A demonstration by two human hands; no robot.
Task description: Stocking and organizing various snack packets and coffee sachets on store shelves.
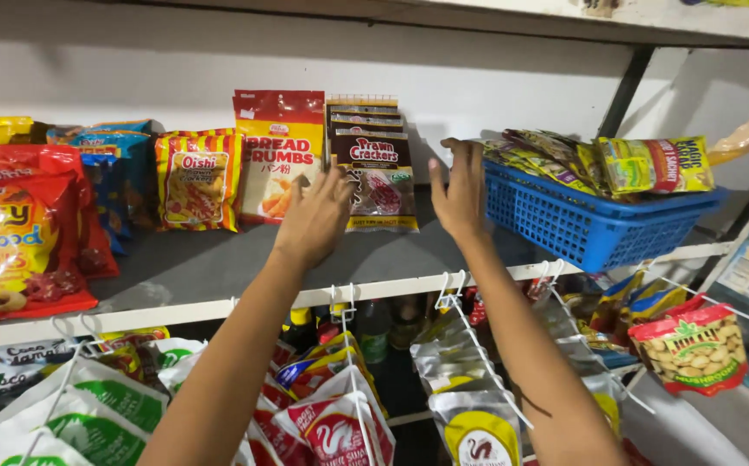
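Both hands spread, holding nothing: left hand (316,216) & right hand (459,192) flank the brown cracker packs (376,164), stacked upright on shelf (219,263), long axis vertical, fronts facing out.

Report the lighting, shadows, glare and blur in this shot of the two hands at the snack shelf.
Head view: even, soft light on the shelf; faint shadows lie behind the dark cracker packets. Glare streaks the glossy red chip bag at the left edge. The left hand and right hand look slightly soft, as do the hanging sachets below. The blue basket is fairly sharp; the top right shelf bows a little.
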